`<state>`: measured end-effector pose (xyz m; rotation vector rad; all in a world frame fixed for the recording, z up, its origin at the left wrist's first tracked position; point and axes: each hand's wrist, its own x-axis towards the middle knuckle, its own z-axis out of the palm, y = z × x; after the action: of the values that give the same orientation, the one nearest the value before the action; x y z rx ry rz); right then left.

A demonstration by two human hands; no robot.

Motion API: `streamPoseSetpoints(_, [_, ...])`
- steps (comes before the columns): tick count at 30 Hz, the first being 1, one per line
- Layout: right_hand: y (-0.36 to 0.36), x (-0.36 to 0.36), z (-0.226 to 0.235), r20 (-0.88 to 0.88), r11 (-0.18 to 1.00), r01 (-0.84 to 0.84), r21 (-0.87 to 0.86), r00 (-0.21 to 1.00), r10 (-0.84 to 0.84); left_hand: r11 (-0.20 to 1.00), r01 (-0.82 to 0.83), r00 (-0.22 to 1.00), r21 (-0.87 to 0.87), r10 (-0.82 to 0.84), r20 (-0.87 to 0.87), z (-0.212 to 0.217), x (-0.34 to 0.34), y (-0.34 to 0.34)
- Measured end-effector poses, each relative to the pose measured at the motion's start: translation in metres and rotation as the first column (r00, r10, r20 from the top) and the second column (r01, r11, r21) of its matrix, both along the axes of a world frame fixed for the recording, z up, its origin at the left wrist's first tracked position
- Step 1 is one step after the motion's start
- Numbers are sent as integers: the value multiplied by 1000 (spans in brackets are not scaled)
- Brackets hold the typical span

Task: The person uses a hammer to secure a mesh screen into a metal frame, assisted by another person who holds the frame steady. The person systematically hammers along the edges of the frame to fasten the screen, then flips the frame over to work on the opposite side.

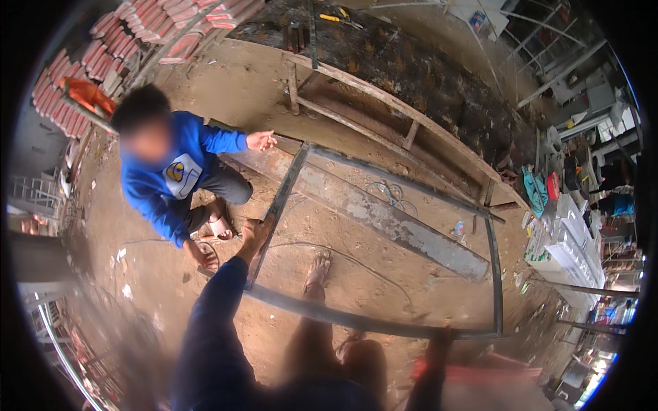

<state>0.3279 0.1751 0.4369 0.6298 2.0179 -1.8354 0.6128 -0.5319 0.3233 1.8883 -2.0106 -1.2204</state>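
A rectangular frame of dark metal bars [495, 274] lies at a slant above the dirt floor. My left hand [255, 235] is closed round its left bar, the arm in a dark blue sleeve. At the near bar, toward the right, my right hand [441, 335] reaches the metal; it is dark and blurred, and its fingers cannot be made out. Inside the frame's outline a long, worn grey metal beam [384, 214] rests on the ground. Across from me on the left, a person in a blue hoodie [161, 171] crouches, one hand [261, 140] held out near the frame's far left corner.
A long workbench with a dark, stained top [411, 65] stands at the far side, yellow-handled pliers [330, 17] on it. Red stacked tiles or bricks [103, 55] fill the far left. A thin cable [343, 255] crosses the floor. White boxes or panels [572, 240] stand on the right.
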Motion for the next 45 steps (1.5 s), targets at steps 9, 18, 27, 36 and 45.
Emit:
streamPoseSetpoints(9, [-148, -54, -194, -132, 998, 57, -37, 989, -62, 981, -194, 974, 23, 195, -112, -162, -106, -144])
streamPoseSetpoints(18, [-255, -118, -312, 141, 822, 456, -342, 889, -435, 753, 518, 849, -405, -397, 348, -273, -157, -259])
streamPoseSetpoints(27, [-278, -125, -327, 139, 794, 500, -347, 864, -483, 881, 386, 920, -274, -390, 40, -351, -196, -312])
streamPoseSetpoints(36, [-285, -111, -336, 178, 824, 487, -289, 873, -454, 990, 41, 993, -137, -56, -106, -311, -214, -270])
streamPoseSetpoints(45, [-282, -50, -356, 260, 830, 436, -347, 895, -361, 954, 62, 997, -292, -74, -29, -287, -185, -277])
